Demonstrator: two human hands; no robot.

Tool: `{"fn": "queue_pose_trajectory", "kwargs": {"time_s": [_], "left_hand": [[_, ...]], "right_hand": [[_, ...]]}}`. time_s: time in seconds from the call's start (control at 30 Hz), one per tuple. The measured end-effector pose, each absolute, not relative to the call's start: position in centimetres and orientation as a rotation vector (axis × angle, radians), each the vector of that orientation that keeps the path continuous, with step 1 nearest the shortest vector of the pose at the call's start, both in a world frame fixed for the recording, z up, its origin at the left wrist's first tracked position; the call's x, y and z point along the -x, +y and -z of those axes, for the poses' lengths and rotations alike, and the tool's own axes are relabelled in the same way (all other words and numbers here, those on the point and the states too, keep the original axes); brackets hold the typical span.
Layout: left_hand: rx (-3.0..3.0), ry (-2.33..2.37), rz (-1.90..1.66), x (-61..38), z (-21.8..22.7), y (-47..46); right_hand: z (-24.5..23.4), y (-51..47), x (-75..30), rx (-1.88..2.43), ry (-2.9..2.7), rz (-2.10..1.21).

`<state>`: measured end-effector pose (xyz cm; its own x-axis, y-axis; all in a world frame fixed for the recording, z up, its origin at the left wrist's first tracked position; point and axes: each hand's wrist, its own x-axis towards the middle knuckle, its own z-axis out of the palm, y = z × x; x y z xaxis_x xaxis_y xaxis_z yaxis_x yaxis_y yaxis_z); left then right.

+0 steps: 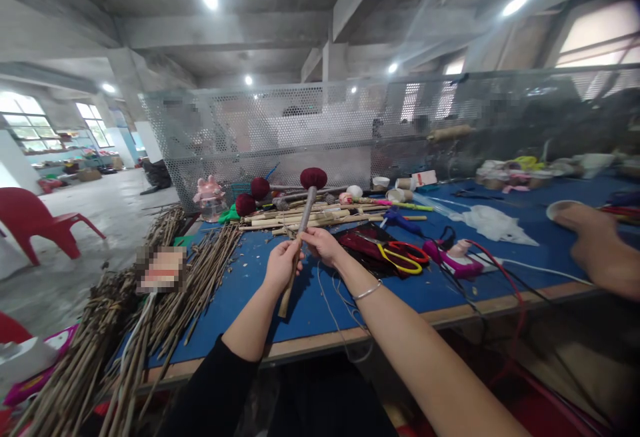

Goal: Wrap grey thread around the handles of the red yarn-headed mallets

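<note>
My left hand (283, 267) is closed round a wooden stick with a maroon round head (314, 179), which looks like a mallet. The stick's upper part is wrapped in something grey, and its bare wooden end points down toward me. Just above, my right hand (323, 245) pinches the same stick near the lower end of the grey wrapping. A thin pale cord (325, 297) hangs below my right hand and loops over the table edge. Two more maroon balls (260, 188) lie behind, left of the held one.
Dry twig bundles (197, 304) cover the left of the blue table (240, 304). Behind are pale sticks (280, 220) and a perforated metal screen (300, 117). Rightward lie scissors (400, 257), a blue glue gun (403, 222), a purple power strip (460, 264) and another person's arm (600, 247).
</note>
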<state>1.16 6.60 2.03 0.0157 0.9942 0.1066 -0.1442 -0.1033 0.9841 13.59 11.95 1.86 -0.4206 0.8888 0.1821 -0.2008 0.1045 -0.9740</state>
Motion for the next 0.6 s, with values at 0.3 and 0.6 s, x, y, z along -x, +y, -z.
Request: {"fn": "queue_pose_trajectory", "kwargs": {"time_s": [0.3, 0.6], "left_hand": [[-1.124, 0.973, -1.281, -1.1, -2.3, 6.6], [-1.365, 1.307, -1.413, -1.0, -1.1, 6.8]], "right_hand": [[-1.9, 11.9, -13.4, 0.669, -1.409, -1.578], [-1.9, 11.9, -13.1, 0.768, -1.494, -1.409]]}}
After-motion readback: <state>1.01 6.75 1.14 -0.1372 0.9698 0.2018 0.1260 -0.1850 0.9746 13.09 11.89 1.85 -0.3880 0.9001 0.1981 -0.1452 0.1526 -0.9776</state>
